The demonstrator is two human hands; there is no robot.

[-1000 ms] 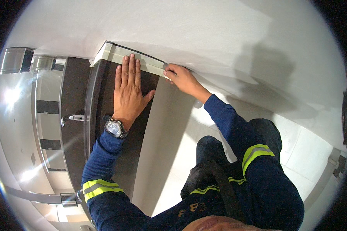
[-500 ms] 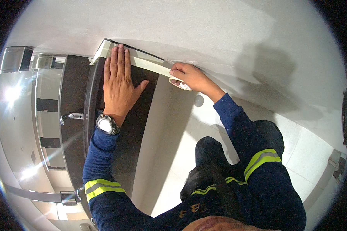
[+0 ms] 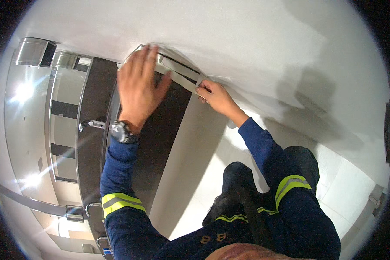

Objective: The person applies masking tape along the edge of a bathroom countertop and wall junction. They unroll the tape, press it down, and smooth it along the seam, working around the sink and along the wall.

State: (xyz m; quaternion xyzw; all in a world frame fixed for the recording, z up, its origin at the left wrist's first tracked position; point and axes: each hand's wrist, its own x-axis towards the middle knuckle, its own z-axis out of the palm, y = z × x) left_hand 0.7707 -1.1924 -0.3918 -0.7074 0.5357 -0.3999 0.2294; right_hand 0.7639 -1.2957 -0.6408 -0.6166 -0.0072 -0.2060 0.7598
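Tape (image 3: 182, 81), cream-white and narrow

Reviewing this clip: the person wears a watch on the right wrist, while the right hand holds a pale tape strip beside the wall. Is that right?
Not quite: the watch is on the left wrist, as the head view shows. The right hand does hold a pale tape strip beside the wall.

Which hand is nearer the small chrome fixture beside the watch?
Left. The left hand is above and right of the chrome fixture in the picture; the right hand is farther right, gripping the pale strip.
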